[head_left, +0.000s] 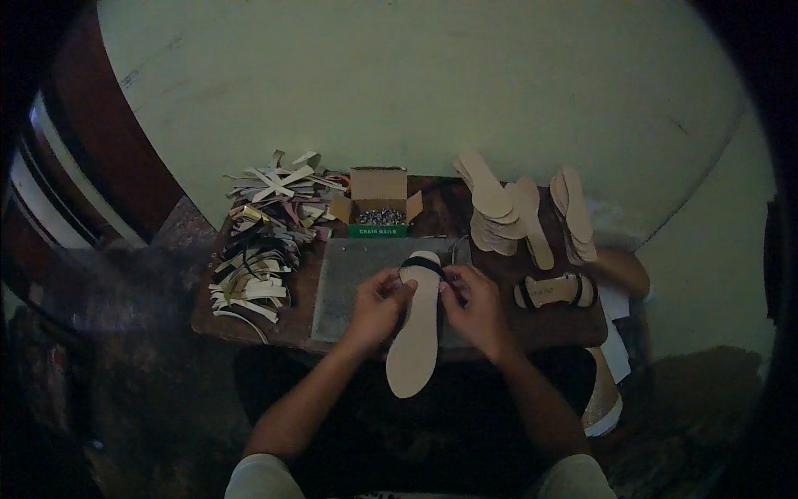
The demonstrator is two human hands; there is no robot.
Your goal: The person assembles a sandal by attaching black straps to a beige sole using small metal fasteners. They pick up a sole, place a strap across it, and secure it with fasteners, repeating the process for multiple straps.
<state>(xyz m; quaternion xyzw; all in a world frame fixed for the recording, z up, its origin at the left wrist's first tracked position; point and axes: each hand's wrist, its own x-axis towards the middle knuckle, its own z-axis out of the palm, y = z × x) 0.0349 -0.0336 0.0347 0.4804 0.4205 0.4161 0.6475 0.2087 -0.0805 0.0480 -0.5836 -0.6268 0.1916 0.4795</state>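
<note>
Between my hands is a tan insole (414, 349), its broad end toward me and its narrower end away. A black strap (422, 264) crosses the far end of it. My left hand (381, 306) is closed at the insole's left edge, thumb and fingers pinching beside the strap. On the opposite edge my right hand (474, 306) pinches near the strap's right end. Underneath lies a grey slab (342, 291) on the wooden table. To the right, a pair of insoles with black straps (555, 291) rests on the tabletop.
Beyond the slab stands an open cardboard box of small nails (382, 218). A heap of mixed strips (262, 241) covers the table's left side. Stacked bare insoles (495, 208) and another stack (572, 214) lie at the back right, near a pale wall (416, 83).
</note>
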